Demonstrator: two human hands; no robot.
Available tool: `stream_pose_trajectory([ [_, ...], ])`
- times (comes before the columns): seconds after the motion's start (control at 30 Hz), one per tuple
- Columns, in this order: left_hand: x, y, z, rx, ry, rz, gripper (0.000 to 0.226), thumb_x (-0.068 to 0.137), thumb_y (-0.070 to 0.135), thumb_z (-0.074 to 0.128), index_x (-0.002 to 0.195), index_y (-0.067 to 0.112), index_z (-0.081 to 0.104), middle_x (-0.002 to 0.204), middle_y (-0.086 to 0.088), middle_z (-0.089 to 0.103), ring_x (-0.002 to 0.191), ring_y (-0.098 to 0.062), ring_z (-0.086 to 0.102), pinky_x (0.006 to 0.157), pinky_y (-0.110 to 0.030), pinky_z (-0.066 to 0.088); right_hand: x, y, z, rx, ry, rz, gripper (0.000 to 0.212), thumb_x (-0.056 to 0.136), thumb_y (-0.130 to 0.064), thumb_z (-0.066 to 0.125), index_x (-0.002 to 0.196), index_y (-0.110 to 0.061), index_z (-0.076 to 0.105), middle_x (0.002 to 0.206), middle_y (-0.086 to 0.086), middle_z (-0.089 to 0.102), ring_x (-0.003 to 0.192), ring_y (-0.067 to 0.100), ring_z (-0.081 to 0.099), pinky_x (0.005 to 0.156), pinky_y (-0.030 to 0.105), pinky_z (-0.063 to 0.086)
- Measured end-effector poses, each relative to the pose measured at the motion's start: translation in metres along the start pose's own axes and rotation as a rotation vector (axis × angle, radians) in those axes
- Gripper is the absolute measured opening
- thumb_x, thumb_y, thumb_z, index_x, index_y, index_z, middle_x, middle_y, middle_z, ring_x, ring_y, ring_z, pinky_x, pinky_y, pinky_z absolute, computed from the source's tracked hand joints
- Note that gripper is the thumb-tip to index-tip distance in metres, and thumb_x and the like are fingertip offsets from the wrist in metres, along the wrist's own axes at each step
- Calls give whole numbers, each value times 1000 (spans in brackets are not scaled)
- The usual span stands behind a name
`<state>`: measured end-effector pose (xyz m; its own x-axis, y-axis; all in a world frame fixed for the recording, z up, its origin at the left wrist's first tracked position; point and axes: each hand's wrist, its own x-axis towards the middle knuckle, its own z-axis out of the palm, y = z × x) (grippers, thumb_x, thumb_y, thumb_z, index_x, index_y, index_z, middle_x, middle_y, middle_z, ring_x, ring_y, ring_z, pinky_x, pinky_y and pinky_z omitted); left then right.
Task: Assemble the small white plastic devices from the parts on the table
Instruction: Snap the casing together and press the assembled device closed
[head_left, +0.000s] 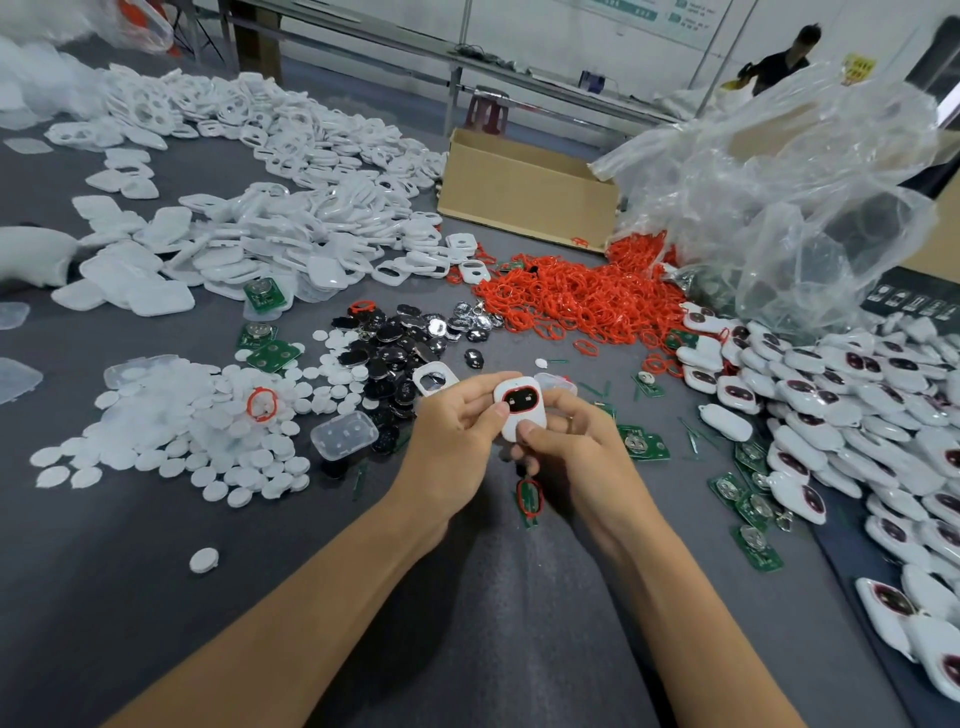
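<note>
At the frame's centre, both hands pinched one white device (519, 408) above the grey desk (130, 571): the left hand (457, 431) gripped its left edge, the right hand (566, 441) its lower end. Red rings (571, 296) were heaped above, finished devices (857, 405) at right.

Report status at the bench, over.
Both gripping: left hand and right hand pinch one white device. Device face up, red-ringed dark window showing. Nothing in the way.
</note>
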<state>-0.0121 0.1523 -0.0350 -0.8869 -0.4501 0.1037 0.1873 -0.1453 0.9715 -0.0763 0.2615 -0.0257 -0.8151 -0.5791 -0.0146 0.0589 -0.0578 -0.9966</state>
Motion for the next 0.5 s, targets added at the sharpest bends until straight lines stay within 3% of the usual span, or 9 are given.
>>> stream_pose_trajectory([
  [0.1, -1, -1, 0, 82, -13, 29, 34, 93, -7, 50, 108, 17, 68, 98, -1, 75, 94, -14, 71, 88, -27, 53, -1, 1, 1, -12, -26, 1, 31, 88, 14, 45, 112, 3, 59, 72, 8, 56, 59, 16, 47, 57, 27, 32],
  [0.2, -2, -1, 0, 100, -30, 31, 33, 92, -7, 52, 108, 17, 68, 98, -2, 76, 95, -16, 71, 93, -32, 53, -2, 1, -2, -5, -16, 4, 32, 88, 13, 45, 107, -3, 64, 80, 12, 57, 76, 24, 50, 59, 23, 36],
  [0.33, -3, -1, 0, 96, -21, 26, 32, 93, -6, 52, 110, 16, 68, 98, 0, 76, 95, -15, 71, 95, -33, 52, -3, 2, -2, -49, -53, -40, 29, 90, 14, 43, 112, 3, 59, 68, 2, 58, 53, 9, 47, 49, 15, 37],
  [0.5, -2, -2, -1, 88, -26, 14, 31, 93, -7, 51, 113, 10, 68, 97, -4, 76, 87, -13, 71, 88, -29, 54, -3, 1, 0, -54, -84, -62, 28, 83, 1, 52, 111, 2, 59, 67, 1, 59, 52, 7, 43, 49, 17, 33],
])
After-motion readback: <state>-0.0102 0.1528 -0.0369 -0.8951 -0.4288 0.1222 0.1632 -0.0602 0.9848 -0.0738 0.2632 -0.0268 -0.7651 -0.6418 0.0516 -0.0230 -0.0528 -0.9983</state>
